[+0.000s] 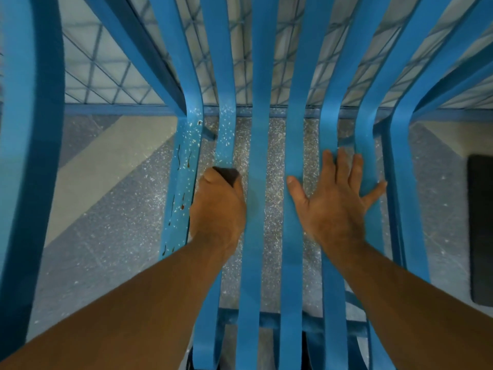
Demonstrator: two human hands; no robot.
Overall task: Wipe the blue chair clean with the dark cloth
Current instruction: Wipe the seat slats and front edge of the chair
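The blue chair (260,156) fills the view from above, its curved slats running from seat up into backrest over a speckled grey floor (106,236). A dark mat (481,228) lies on the floor at the right edge. The right hand (337,206) rests flat on the right-hand slats, fingers spread wide. The left hand (217,209) is curled around the dark cloth (228,174), pressing it on the second slat from the left. Brownish streaks (182,206) and pale specks mark the leftmost slat.
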